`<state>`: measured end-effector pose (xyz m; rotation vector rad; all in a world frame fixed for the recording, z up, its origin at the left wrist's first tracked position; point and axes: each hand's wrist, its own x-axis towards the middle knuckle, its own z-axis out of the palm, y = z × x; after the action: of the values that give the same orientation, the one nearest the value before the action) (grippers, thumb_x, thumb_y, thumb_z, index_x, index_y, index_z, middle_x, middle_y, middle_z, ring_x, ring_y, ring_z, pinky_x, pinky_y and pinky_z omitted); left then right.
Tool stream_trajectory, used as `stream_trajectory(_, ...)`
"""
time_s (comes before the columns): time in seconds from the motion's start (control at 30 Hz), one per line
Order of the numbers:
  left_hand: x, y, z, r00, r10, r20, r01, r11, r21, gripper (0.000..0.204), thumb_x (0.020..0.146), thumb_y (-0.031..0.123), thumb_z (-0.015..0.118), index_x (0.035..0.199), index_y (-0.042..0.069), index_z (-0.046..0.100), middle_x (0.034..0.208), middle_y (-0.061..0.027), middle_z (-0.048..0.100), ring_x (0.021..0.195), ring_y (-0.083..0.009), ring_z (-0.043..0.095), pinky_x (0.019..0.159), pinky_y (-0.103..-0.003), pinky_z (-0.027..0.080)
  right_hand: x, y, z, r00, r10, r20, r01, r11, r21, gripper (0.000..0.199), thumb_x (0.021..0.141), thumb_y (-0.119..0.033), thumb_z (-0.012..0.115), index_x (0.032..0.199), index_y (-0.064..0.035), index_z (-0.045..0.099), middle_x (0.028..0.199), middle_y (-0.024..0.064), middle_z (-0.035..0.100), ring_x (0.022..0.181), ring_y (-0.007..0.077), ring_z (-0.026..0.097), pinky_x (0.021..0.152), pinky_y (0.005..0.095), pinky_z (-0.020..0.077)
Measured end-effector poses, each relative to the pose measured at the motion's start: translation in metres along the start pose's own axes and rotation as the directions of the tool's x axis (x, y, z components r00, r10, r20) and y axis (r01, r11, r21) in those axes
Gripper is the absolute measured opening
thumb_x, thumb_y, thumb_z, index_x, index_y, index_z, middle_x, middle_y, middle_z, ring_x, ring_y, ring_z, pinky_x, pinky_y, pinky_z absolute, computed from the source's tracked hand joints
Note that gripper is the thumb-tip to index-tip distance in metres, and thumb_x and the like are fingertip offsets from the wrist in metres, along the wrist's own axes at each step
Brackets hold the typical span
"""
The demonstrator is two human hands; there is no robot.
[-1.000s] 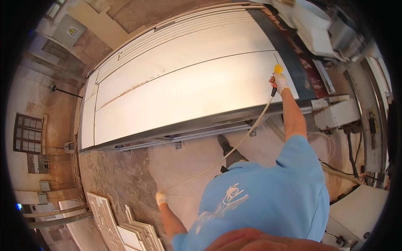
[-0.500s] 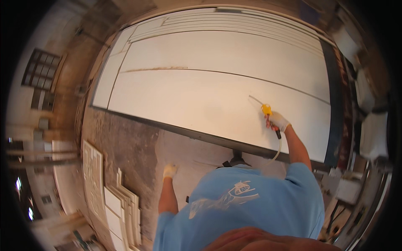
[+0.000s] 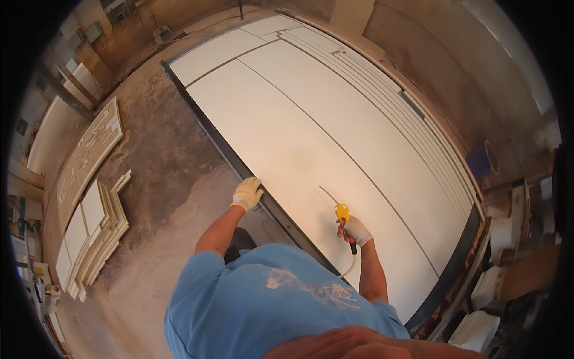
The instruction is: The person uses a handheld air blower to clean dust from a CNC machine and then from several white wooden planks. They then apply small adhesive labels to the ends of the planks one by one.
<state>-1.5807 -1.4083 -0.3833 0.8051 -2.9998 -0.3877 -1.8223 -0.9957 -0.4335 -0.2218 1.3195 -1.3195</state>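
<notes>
Well out to the left of the left hand sit stacked boards, and a wide stretch of floor gives walking room between them and the table. The gloved left hand, hanging over the floor a moment ago, now rests on the table's dark edge, fingers laid out loosely, gripping nothing I can see. To its right spreads a white panel, broad and flat; the brown streak along its far seam has gone from view. The gloved right hand is closed round a yellow air gun, as before, its nozzle pointing forward and left over the panel, its hose trailing across the near edge. Narrow strips line the table's far side, beyond both hands.
</notes>
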Motion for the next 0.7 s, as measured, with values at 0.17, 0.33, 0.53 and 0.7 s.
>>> stream_trajectory(0.17,0.149,-0.17,-0.042,0.995,0.074,-0.071,-0.069,0.995,0.074,0.05,0.098,0.033,0.062,0.141,0.007,0.057,0.154,-0.0179,0.052,0.148,-0.0342,0.042,0.124,-0.049,0.03,0.153,-0.097,0.144,0.96,-0.129,-0.248,0.173,0.971,0.166,0.015,0.104,-0.016,0.057,0.113,-0.0038,0.055,0.067,0.0043,0.059,0.055,0.0175,0.064,0.036,0.0266,0.0452)
stream_trajectory(0.33,0.29,-0.368,-0.088,0.941,0.297,-0.163,-0.283,0.953,0.105,0.048,0.099,0.034,0.06,0.139,0.006,0.058,0.152,-0.0166,0.053,0.147,-0.0349,0.042,0.125,-0.05,0.029,0.36,-0.232,0.3,0.729,-0.13,-0.672,0.249,0.965,0.083,0.012,0.108,-0.018,0.052,0.111,-0.0065,0.052,0.069,0.0049,0.059,0.053,0.0157,0.063,0.038,0.0284,0.0472)
stream_trajectory(0.53,0.417,-0.449,-0.129,0.898,0.392,-0.2,-0.41,0.911,-0.052,0.038,0.093,0.027,0.061,0.122,0.003,0.064,0.135,-0.0151,0.061,0.135,-0.0335,0.05,0.119,-0.052,0.033,0.535,-0.366,0.391,0.697,-0.105,-0.71,0.206,0.977,0.057,0.015,0.109,-0.021,0.052,0.111,-0.0067,0.052,0.069,0.0076,0.062,0.047,0.0157,0.057,0.037,0.0298,0.0451)
stream_trajectory(0.7,0.435,-0.504,-0.159,0.879,0.416,-0.232,-0.45,0.885,-0.118,0.034,0.088,0.026,0.063,0.113,0.003,0.064,0.127,-0.0146,0.061,0.129,-0.0321,0.052,0.114,-0.05,0.036,0.586,-0.412,0.493,0.778,-0.031,-0.628,0.046,0.999,0.009,0.015,0.107,-0.018,0.052,0.116,-0.0059,0.052,0.074,0.0054,0.061,0.057,0.0144,0.063,0.039,0.0279,0.0467)
